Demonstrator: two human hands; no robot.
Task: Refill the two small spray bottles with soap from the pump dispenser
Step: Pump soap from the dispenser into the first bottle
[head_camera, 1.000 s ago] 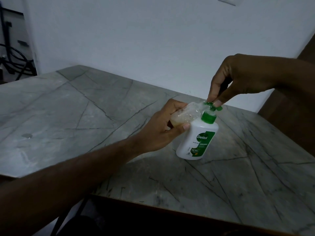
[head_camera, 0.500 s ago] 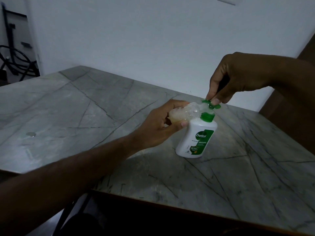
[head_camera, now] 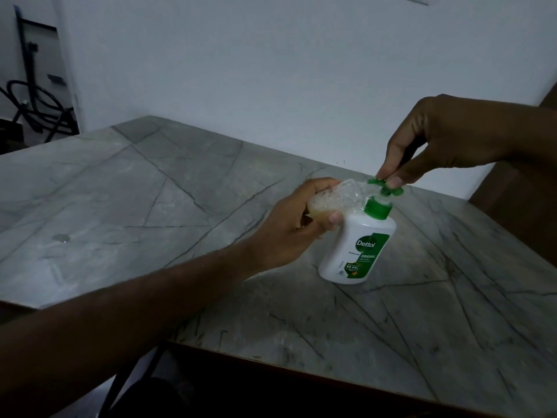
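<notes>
Holding, your left hand (head_camera: 289,233): fingers curled round the small spray bottle (head_camera: 129,203), tilted to the spout.
Pressing, your right hand (head_camera: 446,140): fingertips together on the green pump head (head_camera: 384,187) of the pump dispenser (head_camera: 355,245).

White dispenser (head_camera: 355,251) (green pump (head_camera: 384,190))

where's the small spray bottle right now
In the head view, the spray bottle is right of centre, tilted in the left hand, its mouth at the spout of the dispenser on the table.
</notes>
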